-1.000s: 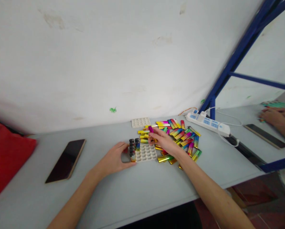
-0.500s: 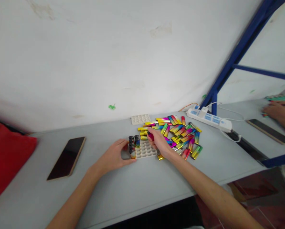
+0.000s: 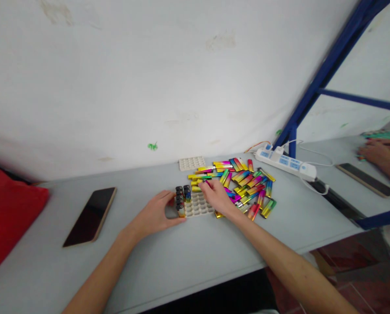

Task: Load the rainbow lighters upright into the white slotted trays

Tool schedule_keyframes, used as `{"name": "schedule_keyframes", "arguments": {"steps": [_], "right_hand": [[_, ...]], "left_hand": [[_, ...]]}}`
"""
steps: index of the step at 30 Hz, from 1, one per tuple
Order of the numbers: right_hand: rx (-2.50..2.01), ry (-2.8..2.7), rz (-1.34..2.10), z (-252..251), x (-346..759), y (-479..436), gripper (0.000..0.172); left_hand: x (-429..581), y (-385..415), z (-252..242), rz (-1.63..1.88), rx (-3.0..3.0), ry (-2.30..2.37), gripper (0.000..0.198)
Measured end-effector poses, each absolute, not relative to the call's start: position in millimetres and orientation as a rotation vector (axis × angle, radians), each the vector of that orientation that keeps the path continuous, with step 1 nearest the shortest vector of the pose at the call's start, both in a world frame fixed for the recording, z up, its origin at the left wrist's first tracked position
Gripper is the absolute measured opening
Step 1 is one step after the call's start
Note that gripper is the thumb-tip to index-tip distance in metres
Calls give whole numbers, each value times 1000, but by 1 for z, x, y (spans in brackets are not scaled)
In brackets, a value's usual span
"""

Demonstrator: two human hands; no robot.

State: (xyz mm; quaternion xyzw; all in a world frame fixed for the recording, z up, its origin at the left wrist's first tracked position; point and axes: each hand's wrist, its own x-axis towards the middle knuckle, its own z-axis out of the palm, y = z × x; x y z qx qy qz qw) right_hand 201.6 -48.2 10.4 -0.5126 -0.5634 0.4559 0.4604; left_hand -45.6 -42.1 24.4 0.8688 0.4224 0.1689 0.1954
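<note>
A white tray [image 3: 199, 206] with rows of holes lies in front of me. Several lighters [image 3: 179, 201] with black tops stand upright along its left side. My left hand [image 3: 157, 212] wraps the tray's left end, thumb at the front corner and fingers behind. Over the tray's right back part, my right hand [image 3: 217, 195] has its fingers closed on a purple lighter [image 3: 206, 183], mostly hidden by the fingers. Right beside that hand is a loose heap of shiny, multicoloured lighters [image 3: 247, 181], lying flat.
A second white tray [image 3: 192, 163] lies against the wall. To the left are a phone [image 3: 90, 216] and a red cloth-like thing [image 3: 11, 218]. At the right stand a power strip [image 3: 286, 162] with cables and a blue metal frame [image 3: 312, 93]. Beyond it show another person's hands [image 3: 379, 150].
My right hand has turned and its fingers have come down slightly, so the purple lighter shows less. My left hand stays at the tray.
</note>
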Motion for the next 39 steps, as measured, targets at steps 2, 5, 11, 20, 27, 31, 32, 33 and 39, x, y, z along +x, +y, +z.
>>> {"name": "schedule_keyframes", "arguments": {"steps": [2, 5, 11, 20, 27, 31, 32, 33, 39], "right_hand": [[-1310, -1475, 947, 15, 202, -51, 53], [-1274, -1617, 828, 22, 203, -55, 44], [-1096, -1973, 578, 27, 211, -60, 40], [-1121, -2162, 503, 18, 215, -56, 41], [-1108, -2337, 445, 26, 211, -58, 43], [-1107, -2375, 471, 27, 211, -57, 48], [-1087, -2373, 502, 27, 215, -55, 48], [-1082, -2352, 517, 27, 221, -53, 47], [-1380, -2084, 185, 19, 285, -29, 24]], "left_hand": [[-45, -42, 24, 467, 2430, 1188, 45], [-45, -42, 24, 461, 2431, 1187, 44], [-45, -44, 24, 465, 2434, 1175, 41], [-44, -44, 25, 468, 2422, 1182, 43], [-45, -43, 22, 473, 2424, 1174, 42], [-46, -43, 21, 471, 2435, 1176, 40], [-46, -43, 22, 472, 2433, 1176, 39], [-46, -43, 22, 471, 2430, 1177, 39], [-45, -41, 22, 456, 2424, 1192, 44]]}}
